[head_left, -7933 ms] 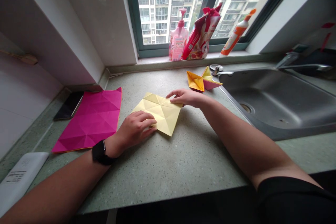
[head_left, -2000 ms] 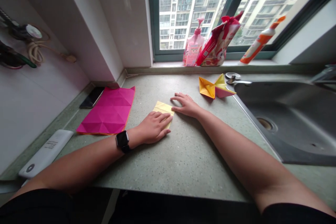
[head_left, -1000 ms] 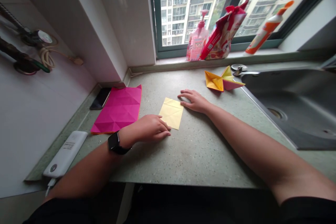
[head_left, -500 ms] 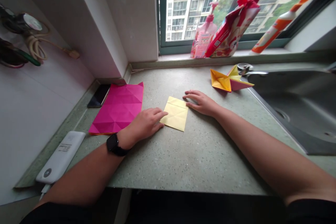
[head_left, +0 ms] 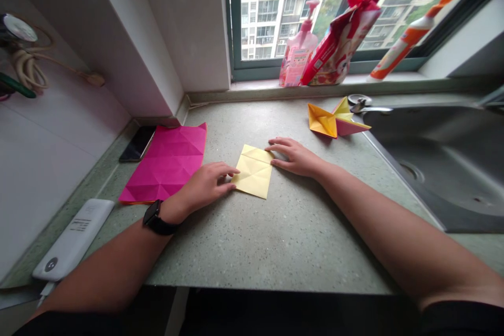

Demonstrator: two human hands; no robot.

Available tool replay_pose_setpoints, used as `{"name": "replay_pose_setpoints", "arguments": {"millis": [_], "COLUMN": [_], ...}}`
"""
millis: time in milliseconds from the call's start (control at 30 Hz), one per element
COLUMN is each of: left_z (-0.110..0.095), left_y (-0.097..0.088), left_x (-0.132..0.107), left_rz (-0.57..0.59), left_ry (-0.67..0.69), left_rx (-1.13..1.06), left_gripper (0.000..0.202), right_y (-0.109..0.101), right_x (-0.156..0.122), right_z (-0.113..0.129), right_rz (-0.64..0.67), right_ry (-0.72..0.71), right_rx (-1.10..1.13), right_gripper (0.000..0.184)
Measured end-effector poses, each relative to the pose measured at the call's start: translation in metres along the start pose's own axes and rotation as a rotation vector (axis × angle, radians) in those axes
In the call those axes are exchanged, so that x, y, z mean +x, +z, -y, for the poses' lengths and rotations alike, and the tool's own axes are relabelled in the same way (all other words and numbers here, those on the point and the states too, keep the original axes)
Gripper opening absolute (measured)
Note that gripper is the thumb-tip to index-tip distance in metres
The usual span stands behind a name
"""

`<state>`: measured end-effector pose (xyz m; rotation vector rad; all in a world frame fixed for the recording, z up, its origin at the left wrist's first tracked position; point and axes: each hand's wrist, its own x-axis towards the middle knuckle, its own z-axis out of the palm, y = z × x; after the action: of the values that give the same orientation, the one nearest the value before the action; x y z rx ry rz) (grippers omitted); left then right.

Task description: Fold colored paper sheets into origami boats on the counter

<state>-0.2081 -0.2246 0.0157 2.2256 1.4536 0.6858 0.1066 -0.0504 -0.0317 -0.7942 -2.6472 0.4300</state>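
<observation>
Left hand (head_left: 202, 186): fingers released, thumb and forefinger apart, their tips at the left edge of the yellow paper (head_left: 254, 174).
Right hand (head_left: 297, 157): fingers released and loosely spread, tips at the paper's right edge.
Yellow paper: creased, lying flat on the table (head_left: 275, 247) between the two hands.
Watch (head_left: 152, 213): black, on the left wrist, left of the yellow paper.
Magenta paper (head_left: 169, 160): creased, orange along its edge, left of the yellow paper.
Phone (head_left: 137, 143): dark, farther left of the yellow paper.
White device (head_left: 74, 239): left and nearer the person than the yellow paper.
Folded paper shape (head_left: 323, 121): orange, yellow and pink, beyond the yellow paper, to its right.
Sink (head_left: 429, 168): well right of the yellow paper.
</observation>
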Motion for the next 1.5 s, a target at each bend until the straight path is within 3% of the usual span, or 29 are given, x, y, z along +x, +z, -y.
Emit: {"name": "replay_pose_setpoints", "arguments": {"millis": [167,367,533,700,967,1067,1200,1267,1367,1500], "left_z": [-0.004,-0.003,-0.005,-0.010,-0.006,-0.006,-0.011,-0.015,-0.021,-0.024], "left_y": [-0.002,0.000,0.000,0.001,-0.012,-0.014,-0.010,-0.005,0.006,0.017], "left_x": [0.001,0.004,0.005,0.006,0.005,0.002,-0.004,-0.007,-0.011,-0.010], "left_rz": [0.067,-0.030,-0.121,-0.100,-0.414,-0.560,-0.657,-0.639,-0.487,-0.227], "left_ry": [0.057,0.088,-0.027,-0.121,-0.170,-0.094,0.110,0.233,0.340,0.305], "left_rx": [-0.152,-0.211,-0.202,-0.252,-0.146,-0.024,0.194,0.306,0.360,0.320], "left_gripper": [0.033,0.021,0.019,0.020,0.019,0.013,0.017,0.024,0.032,0.035], "right_y": [0.001,0.002,0.004,0.006,0.001,0.001,-0.001,-0.004,-0.009,-0.011], "right_x": [0.001,0.001,0.001,0.000,-0.002,-0.001,0.000,0.000,0.000,-0.001], "right_z": [0.000,0.002,0.002,0.003,0.003,0.005,0.020,0.036,0.064,0.088], "right_rz": [-0.002,0.002,-0.013,-0.019,-0.024,-0.052,-0.162,-0.235,-0.307,-0.145], "right_ry": [0.000,0.005,0.011,0.023,0.073,0.071,0.027,-0.052,-0.196,-0.309], "right_rx": [-0.001,-0.025,-0.026,-0.032,0.010,0.043,0.085,0.082,0.039,-0.014], "right_gripper": [0.042,0.042,0.042,0.045,0.060,0.066,0.083,0.088,0.082,0.044]}}
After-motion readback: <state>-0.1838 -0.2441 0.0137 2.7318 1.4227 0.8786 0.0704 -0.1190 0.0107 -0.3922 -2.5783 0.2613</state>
